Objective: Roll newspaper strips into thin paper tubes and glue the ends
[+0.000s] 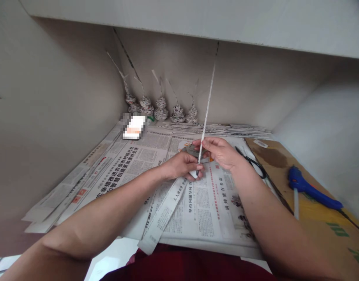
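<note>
A long thin rolled newspaper tube [208,101] stands almost upright, leaning slightly right. My right hand [221,151] is closed in a pinch around its lower shaft. Below and to the left, my left hand [183,164] is closed at the tube's bottom end, where a flat newspaper strip [164,218] joins it. The strip trails down toward the table's near edge. Behind my fingers lies a greyish round object [193,149], mostly hidden, so its kind is unclear. Printed newspaper sheets [156,152] spread under both hands.
Several woven paper gourd shapes [161,109] stand along the back wall, beside a pile of paper tubes [220,129]. A phone [134,127] lies at back left. At right are black-handled scissors [255,166] and a blue glue gun [312,191] on cardboard [273,146]. A white panel [197,19] overhangs.
</note>
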`<action>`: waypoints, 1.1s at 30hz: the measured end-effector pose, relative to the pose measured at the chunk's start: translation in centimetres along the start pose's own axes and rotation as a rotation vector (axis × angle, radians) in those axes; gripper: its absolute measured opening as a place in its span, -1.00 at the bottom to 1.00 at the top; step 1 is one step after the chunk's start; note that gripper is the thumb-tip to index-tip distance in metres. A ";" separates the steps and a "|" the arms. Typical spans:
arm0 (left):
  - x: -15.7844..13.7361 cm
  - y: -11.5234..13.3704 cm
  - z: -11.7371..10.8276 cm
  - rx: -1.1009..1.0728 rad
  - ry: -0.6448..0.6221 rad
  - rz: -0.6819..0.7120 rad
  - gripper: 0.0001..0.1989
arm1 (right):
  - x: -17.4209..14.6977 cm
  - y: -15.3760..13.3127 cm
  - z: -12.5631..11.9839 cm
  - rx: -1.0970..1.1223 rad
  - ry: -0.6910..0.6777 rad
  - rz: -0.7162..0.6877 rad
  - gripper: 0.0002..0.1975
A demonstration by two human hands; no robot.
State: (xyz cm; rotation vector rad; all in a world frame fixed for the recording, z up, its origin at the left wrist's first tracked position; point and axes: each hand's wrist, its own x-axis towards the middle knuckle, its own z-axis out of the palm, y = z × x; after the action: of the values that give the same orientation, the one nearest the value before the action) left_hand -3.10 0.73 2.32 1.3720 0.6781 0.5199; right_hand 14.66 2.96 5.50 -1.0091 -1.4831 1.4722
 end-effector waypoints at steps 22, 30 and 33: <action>0.1 0.0 0.0 0.001 -0.001 -0.013 -0.67 | 0.1 0.2 -0.2 0.054 -0.015 0.009 -0.72; 0.0 0.2 0.1 0.009 -0.001 -0.014 -0.66 | -0.1 0.1 -0.2 0.053 -0.022 0.019 -0.67; 0.0 0.1 0.0 -0.001 -0.014 -0.006 -0.66 | 0.0 0.2 -0.2 0.051 0.004 -0.001 -0.73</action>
State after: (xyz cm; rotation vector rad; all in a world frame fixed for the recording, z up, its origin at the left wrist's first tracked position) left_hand -3.08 0.79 2.43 1.3711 0.6696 0.5054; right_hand 14.89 3.04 5.30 -0.9797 -1.4365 1.4986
